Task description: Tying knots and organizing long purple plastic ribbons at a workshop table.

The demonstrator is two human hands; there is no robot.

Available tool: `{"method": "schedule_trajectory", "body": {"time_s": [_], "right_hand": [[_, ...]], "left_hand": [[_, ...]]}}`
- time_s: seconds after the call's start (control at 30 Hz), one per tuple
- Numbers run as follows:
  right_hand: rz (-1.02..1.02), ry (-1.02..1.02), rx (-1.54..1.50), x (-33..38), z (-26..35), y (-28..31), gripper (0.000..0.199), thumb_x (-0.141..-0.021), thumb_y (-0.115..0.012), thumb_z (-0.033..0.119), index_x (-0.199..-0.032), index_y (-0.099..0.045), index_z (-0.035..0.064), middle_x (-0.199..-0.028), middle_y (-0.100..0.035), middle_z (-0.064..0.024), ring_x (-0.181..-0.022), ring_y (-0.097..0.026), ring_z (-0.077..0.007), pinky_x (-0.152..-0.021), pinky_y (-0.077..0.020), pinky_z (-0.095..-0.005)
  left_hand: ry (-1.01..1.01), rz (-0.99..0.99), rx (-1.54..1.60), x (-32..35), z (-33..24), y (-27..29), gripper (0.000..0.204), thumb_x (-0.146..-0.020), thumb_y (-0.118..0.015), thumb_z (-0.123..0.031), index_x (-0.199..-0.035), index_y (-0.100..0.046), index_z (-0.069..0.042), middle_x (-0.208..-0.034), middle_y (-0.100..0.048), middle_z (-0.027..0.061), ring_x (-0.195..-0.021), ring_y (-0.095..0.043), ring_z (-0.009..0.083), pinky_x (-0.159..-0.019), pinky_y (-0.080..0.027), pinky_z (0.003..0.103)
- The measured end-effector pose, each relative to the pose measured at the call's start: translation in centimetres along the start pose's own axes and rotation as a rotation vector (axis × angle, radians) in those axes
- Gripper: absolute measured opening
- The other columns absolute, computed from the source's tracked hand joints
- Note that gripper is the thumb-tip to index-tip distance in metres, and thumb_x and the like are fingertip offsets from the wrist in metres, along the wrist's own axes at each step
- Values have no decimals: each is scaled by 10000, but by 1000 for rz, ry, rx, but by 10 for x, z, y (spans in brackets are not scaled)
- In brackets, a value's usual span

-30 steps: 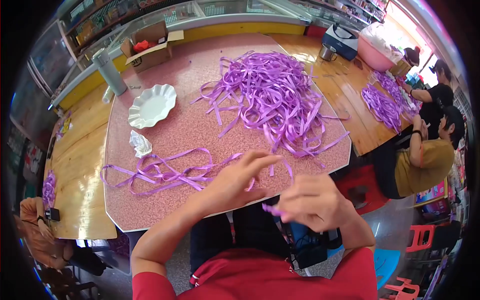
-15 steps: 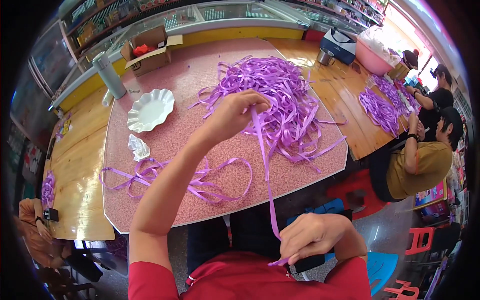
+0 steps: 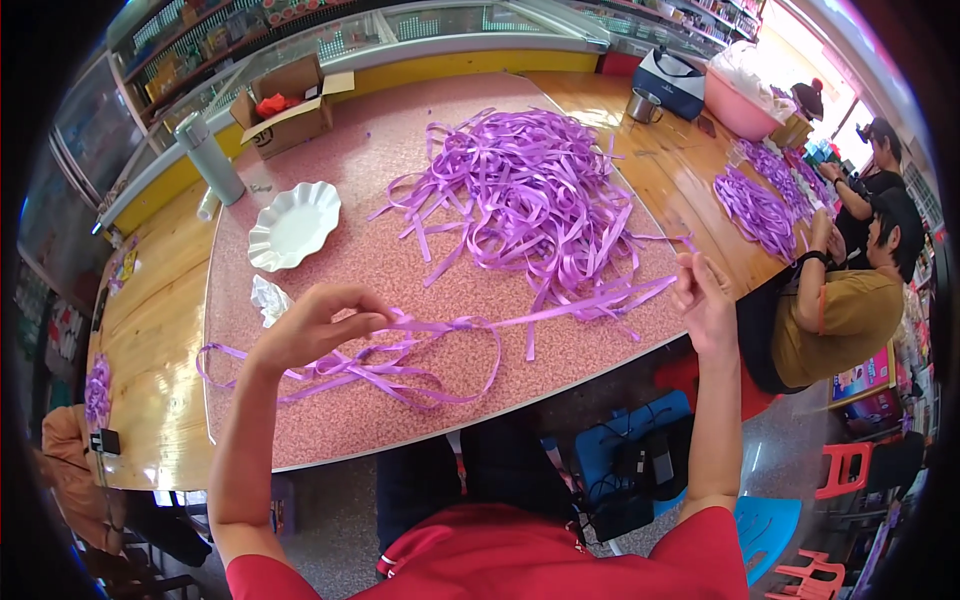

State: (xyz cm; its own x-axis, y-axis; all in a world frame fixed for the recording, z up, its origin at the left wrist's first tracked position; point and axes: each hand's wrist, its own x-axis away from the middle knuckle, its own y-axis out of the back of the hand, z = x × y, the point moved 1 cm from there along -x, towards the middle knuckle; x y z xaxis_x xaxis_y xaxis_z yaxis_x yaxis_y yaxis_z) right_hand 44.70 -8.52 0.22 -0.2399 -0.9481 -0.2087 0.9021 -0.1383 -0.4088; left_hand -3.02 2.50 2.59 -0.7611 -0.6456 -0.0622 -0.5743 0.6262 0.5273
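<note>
My left hand [image 3: 318, 322] pinches one end of a purple ribbon [image 3: 540, 316] above the near left part of the pink speckled table [image 3: 400, 230]. My right hand [image 3: 703, 296] holds the other end out to the right, beyond the table's edge. The ribbon is stretched tight between them, with a knot [image 3: 462, 324] near its middle. Under my left hand lie looped tied ribbons [image 3: 380, 368]. A large heap of loose purple ribbons [image 3: 530, 190] covers the table's far right part.
A white scalloped plate [image 3: 292, 224], a crumpled wrapper [image 3: 268, 297], a grey bottle [image 3: 209, 159] and an open cardboard box [image 3: 290, 102] stand at left and back. Two people [image 3: 850, 290] sit at the wooden table on the right with more ribbons [image 3: 757, 208].
My hands have pulled apart sideways: the left came down from the heap to the near left, the right rose to the table's right edge. The ribbon is now taut and knotted.
</note>
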Motion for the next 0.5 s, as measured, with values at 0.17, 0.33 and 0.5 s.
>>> {"method": "schedule_trajectory", "body": {"time_s": [0.17, 0.33, 0.5], "right_hand": [[-63, -185, 631, -13, -2, 4, 279, -981, -640, 213, -1144, -669, -11, -879, -655, -80, -637, -551, -125, -602, -464, -266], [156, 541, 1335, -2, -24, -114, 671, -836, -783, 171, -1423, -488, 31, -1417, -500, -154, -1043, -644, -234, -924, -512, -371], [550, 251, 638, 31, -51, -200, 506, -897, -726, 124, -1360, -554, 16, -1267, -617, -160, -982, -669, -192, -853, -539, -327]], "left_hand": [[135, -44, 79, 23, 11, 8, 166, -953, -669, -142, -1033, -704, 0, -847, -675, 9, -802, -608, 85, -732, -497, 259], [125, -27, 94, 16, -26, -21, 144, -963, -657, -135, -1020, -698, -10, -918, -676, 12, -834, -610, 73, -760, -500, 248], [103, -55, 385, -8, -38, -67, 191, -968, -663, -156, -1052, -676, 15, -932, -679, 29, -841, -617, 89, -770, -505, 252]]}}
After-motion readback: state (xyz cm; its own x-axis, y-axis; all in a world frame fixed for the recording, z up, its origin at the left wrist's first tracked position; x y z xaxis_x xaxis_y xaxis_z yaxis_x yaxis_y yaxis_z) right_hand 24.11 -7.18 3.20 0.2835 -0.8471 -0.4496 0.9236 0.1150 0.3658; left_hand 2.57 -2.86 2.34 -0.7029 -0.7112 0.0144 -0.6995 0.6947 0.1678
